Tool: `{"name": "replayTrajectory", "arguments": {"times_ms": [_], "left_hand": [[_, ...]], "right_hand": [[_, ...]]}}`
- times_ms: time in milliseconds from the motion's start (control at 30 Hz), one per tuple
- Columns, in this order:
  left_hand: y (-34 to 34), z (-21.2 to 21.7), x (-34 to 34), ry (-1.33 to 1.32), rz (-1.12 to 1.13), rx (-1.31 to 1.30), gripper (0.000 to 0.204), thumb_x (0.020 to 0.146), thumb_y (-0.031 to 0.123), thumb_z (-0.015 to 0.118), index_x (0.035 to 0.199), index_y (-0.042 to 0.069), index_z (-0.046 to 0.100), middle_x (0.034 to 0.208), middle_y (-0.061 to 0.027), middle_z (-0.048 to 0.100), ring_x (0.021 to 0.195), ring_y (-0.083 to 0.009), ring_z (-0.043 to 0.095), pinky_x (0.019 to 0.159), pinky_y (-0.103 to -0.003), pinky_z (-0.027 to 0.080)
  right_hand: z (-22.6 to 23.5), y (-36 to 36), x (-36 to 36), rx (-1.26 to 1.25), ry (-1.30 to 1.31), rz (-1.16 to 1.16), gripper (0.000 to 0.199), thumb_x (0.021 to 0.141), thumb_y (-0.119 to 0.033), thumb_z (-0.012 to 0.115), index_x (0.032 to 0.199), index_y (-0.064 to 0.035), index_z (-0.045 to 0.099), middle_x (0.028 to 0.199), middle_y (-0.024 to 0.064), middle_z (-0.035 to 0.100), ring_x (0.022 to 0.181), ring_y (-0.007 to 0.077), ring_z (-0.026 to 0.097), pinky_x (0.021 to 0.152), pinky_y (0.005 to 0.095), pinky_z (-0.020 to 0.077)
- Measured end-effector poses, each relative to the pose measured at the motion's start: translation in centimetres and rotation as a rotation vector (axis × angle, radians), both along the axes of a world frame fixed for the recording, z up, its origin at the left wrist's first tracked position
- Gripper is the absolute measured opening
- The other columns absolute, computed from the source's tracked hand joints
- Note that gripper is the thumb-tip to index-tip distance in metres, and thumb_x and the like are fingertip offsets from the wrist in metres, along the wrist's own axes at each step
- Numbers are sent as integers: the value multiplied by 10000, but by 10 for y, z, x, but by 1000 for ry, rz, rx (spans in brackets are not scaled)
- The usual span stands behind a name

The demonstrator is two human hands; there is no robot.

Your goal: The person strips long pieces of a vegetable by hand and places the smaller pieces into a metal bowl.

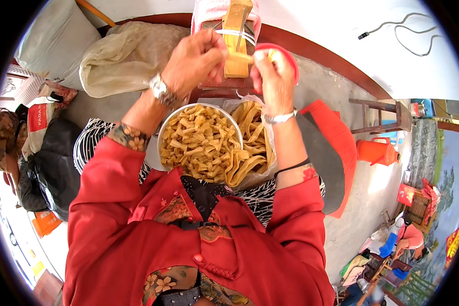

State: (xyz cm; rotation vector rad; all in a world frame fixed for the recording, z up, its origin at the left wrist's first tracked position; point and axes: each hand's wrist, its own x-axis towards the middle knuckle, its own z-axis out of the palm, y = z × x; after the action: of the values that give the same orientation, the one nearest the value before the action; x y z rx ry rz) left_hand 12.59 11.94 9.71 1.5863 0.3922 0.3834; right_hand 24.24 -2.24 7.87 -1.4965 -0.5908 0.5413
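Note:
My left hand (196,61) is raised with its fingers pinched at a thin white strand by an upright wooden block tool (236,38). My right hand (273,74) is closed beside the block's right side, holding a small yellow piece against it, with a red ring-shaped rim (289,56) behind the fingers. On my lap stands a round metal bowl (164,133) full of small yellow knotted pieces (199,145). To its right, a clear plastic bag (260,176) holds long flat yellow strips (252,130).
A pale cloth sack (127,56) and a grey bag (56,43) lie at upper left, dark bags (51,163) at left. An orange jug (375,151) and wooden stool (382,115) stand at right. Another person (405,239) sits at lower right.

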Motion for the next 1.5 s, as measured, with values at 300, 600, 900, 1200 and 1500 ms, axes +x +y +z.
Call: {"name": "replayTrajectory", "arguments": {"times_ms": [300,600,900,1200,1500], "left_hand": [[34,-48,55,-50,189,546,120,764,146,609,790,38,565,608,-72,561,525,-159,554,544,-311,486],[-41,-40,-73,131,-169,530,148,826,155,639,894,48,563,625,6,432,575,-56,374,517,-236,346],[-96,-135,-151,91,-356,794,209,735,26,586,943,54,590,909,-118,576,863,-308,568,745,-394,471],[-104,-165,-157,126,-326,1142,191,652,28,575,830,77,625,859,-58,576,856,-256,548,731,-349,456],[-110,-177,-156,177,-318,1096,104,658,36,580,733,96,620,795,-49,546,853,-244,533,750,-359,445]], "right_hand": [[-44,43,48,-164,-644,-196,215,824,-219,590,771,-11,570,625,150,576,592,304,560,564,378,442],[-38,-82,-48,-312,-237,213,277,816,-242,688,795,1,557,591,29,497,557,84,449,530,268,414],[-107,-119,-108,-628,104,562,231,863,-186,607,954,23,567,680,64,599,536,122,595,459,241,460],[-138,-147,-45,-530,186,-63,166,890,-94,524,1026,-23,589,827,72,608,597,125,608,466,245,501],[-201,-128,-15,-966,-372,50,435,859,-192,571,1279,-107,494,1137,165,593,902,236,632,673,342,541]]}}
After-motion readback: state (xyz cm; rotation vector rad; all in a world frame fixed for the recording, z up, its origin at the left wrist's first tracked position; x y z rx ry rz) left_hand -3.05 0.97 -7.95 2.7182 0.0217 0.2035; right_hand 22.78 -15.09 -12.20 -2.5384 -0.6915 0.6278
